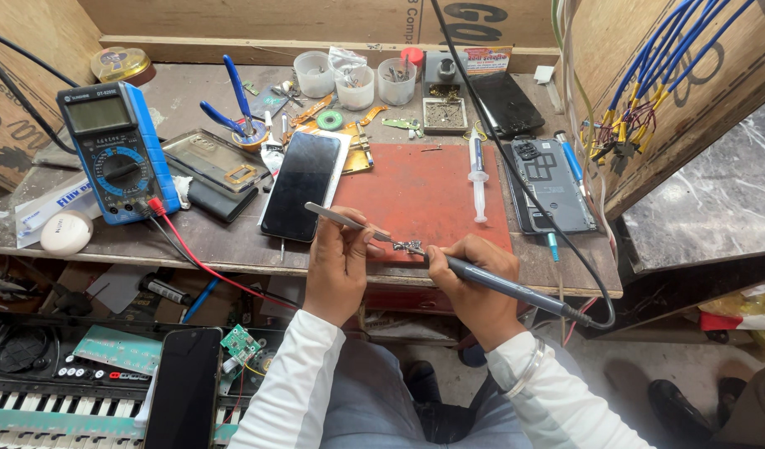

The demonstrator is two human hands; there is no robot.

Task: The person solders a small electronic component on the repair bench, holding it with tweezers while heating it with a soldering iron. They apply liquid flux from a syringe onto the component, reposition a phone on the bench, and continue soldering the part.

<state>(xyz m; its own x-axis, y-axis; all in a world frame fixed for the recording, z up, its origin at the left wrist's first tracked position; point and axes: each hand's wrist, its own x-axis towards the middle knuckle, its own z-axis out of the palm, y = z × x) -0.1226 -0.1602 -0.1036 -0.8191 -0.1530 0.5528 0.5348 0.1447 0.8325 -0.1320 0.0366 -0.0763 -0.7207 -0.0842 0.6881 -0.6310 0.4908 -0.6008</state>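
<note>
Three plastic cups (355,81) holding small parts stand behind both busy hands.

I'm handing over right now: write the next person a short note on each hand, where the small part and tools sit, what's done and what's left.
Left hand: grips metal tweezers, tips pinching a small metal component at the front edge of the red work mat.
Right hand: holds a soldering iron, tip at the same component.
Nearby: smartphone face up left of the mat, syringe on the mat, multimeter far left, opened phone to the right.
Done: part gripped, iron at it.
Left: whether the joint is finished cannot be told; part not yet released.
</note>
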